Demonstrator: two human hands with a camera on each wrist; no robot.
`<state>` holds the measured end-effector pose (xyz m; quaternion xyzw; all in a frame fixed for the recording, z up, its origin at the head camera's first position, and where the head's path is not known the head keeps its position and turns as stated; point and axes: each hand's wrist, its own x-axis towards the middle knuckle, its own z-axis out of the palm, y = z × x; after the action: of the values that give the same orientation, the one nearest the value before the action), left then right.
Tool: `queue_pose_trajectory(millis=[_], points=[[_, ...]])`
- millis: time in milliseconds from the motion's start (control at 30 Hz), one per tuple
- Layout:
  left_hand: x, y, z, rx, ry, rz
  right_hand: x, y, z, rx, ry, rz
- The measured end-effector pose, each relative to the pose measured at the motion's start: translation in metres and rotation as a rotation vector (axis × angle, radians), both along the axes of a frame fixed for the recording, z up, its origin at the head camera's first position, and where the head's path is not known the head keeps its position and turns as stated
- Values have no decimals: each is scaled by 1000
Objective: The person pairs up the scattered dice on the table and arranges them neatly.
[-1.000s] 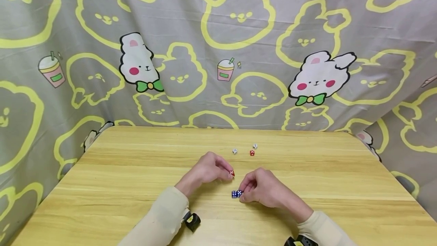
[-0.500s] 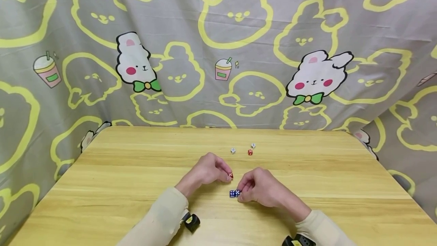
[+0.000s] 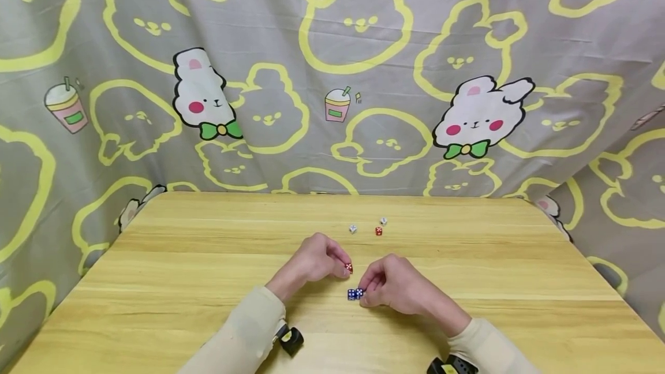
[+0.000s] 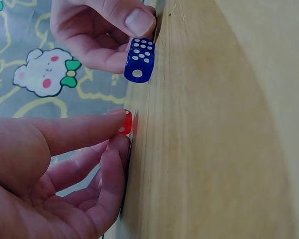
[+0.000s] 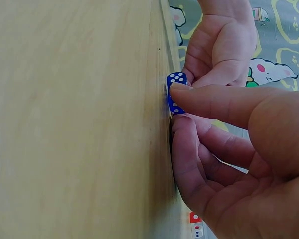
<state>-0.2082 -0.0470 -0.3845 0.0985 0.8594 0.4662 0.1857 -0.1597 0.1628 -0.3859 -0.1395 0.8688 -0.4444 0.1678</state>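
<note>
Taking the blue pair (image 3: 351, 294), two dice side by side and touching on the wooden table (image 3: 182, 281), as the landmark, the left sleeve (image 3: 236, 328) and a black wrist device (image 3: 291, 339) lie to its left, nearer the person. The left hand (image 3: 318, 260) is left of the pair and a little beyond it, thumb and fingertips clamped on a red die (image 3: 348, 268), which sits just beyond the pair and apart from it; whether it touches the wood I cannot tell. Here is the change over the last second: the left hand and its die have come slightly closer to the pair, while the pair has kept its place; the small drift of the whole view looks like head movement. As I judge it, that leaves the gap narrower, but red and blue unjoined. Well beyond the pair, almost straight past it, lies a white die (image 3: 353, 228); farther right, also beyond the pair, are a loose red die (image 3: 378, 231) and a second white die (image 3: 383, 221), near each other. Right of the pair, the right hand (image 3: 393, 284) pinches its right-hand cube between thumb and fingers, the left-hand cube showing clear of the fingers in the head view.
</note>
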Motion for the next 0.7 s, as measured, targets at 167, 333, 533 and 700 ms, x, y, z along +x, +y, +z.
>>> queue_pose_trajectory(millis=[167,333,533,700], points=[[0,1,-1,-16,7,-2,0,0,0,8,10,3],[0,-1,0,-17,13,-10,-1,-1,1,9,12,-1],[-1,-2,1,-19,12,-21,-1,-1,1,17,18,1],[-2,-2,1,-23,7,-33,0,-1,0,16,14,-2]])
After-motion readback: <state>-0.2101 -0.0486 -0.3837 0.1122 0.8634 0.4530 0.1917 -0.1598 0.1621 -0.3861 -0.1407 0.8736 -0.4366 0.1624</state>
